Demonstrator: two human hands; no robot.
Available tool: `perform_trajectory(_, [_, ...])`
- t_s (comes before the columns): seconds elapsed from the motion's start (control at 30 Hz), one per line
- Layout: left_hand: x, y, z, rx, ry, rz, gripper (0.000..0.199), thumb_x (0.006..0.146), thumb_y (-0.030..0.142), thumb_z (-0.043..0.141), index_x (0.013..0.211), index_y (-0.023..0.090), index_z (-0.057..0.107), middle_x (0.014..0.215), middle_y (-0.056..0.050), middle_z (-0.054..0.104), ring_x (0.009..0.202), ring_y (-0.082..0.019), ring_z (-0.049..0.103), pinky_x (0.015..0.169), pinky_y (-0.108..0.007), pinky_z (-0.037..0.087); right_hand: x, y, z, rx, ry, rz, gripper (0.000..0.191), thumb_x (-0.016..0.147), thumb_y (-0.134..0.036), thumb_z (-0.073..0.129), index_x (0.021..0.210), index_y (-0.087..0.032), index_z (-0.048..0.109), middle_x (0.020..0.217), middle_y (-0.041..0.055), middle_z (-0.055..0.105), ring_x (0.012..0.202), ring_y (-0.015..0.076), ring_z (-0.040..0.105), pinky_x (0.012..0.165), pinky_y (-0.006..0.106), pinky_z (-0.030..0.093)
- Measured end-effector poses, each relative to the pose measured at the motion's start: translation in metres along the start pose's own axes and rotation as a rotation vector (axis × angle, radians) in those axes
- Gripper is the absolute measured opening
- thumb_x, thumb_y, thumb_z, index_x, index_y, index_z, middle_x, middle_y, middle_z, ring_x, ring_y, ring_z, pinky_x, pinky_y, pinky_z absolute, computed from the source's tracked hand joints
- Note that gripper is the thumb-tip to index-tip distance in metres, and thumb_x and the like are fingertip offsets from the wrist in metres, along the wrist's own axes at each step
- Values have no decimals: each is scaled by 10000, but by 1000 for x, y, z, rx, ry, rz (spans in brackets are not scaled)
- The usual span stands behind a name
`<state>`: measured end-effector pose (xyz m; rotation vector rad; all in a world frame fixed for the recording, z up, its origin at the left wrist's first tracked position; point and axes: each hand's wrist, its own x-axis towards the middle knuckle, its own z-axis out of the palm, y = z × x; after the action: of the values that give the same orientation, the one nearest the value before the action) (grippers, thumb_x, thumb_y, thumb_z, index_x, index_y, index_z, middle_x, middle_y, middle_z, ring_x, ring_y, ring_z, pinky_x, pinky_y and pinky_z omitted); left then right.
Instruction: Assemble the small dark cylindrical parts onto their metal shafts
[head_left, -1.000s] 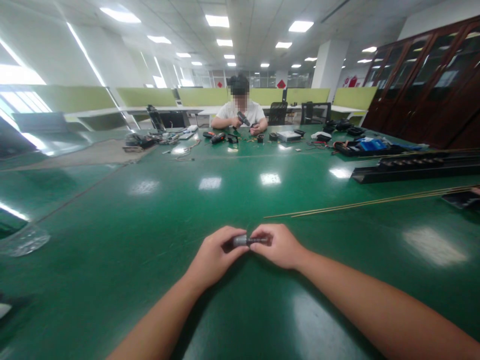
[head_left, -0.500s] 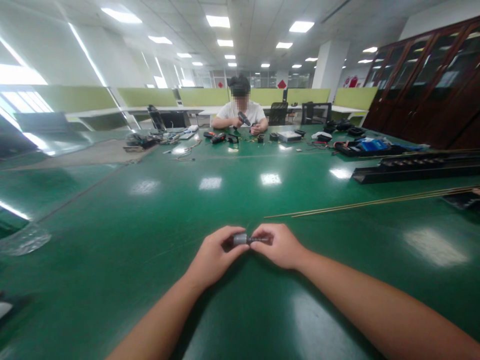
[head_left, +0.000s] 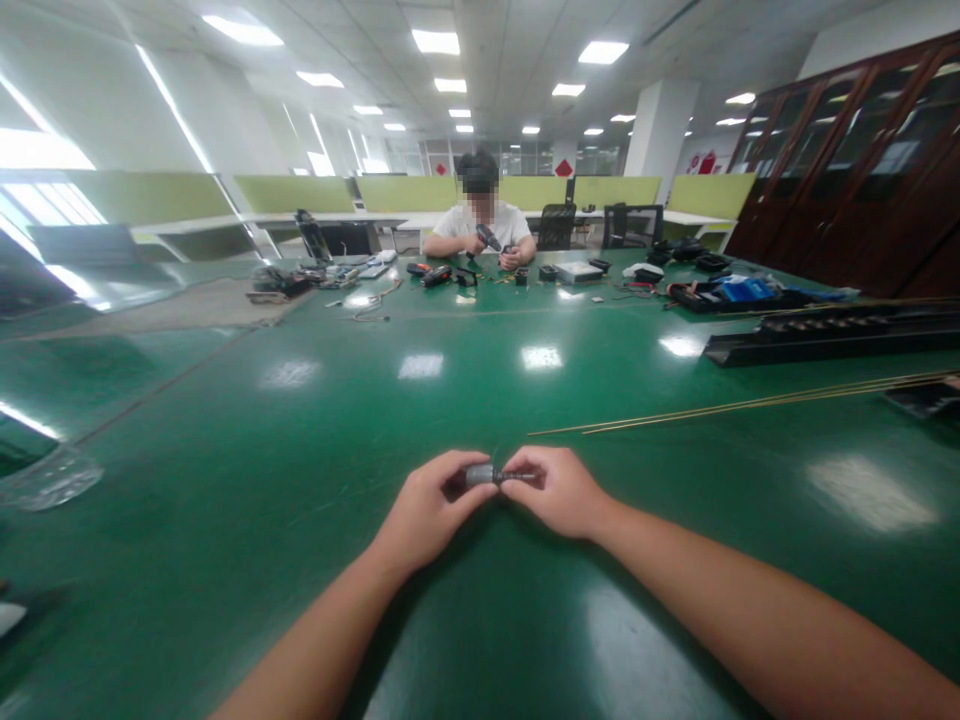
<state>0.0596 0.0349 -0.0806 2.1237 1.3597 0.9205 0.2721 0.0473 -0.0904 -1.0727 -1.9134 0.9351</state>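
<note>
A small grey cylinder [head_left: 480,474], which looks like a small motor, lies level between my two hands just above the green table [head_left: 322,610]. My left hand [head_left: 424,515] pinches the cylinder between thumb and fingers. A thin dark shaft [head_left: 523,477] with ridges sticks out of its right end. Around that shaft, close to the cylinder, the thumb and fingertips of my right hand [head_left: 564,497] are closed. The fingertips of both hands almost meet. My fingers hide part of the cylinder and the shaft.
Thin brass-coloured rods [head_left: 675,414] lie to the right, with black rails [head_left: 810,345] beyond. Clear plastic [head_left: 52,478] rests at the left. Across the table a person [head_left: 480,215] holds a power drill [head_left: 489,237] among tools and small parts.
Both hands stay in almost the same place on the small motor. The shaft looks slightly different between the right fingers, perhaps turned a little.
</note>
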Motion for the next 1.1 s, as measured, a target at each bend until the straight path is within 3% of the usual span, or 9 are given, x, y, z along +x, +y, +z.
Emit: perform_trajectory(1.1, [2,-2,-1,-59,40,-67,310,826,447,677,1074,262,680,1039,-21,688,914,-208,625,810,-332,488,2,6,3,43,55,35,139,799,-303,678,845,-173,672,787,25,708,658,145,613,635,248,463])
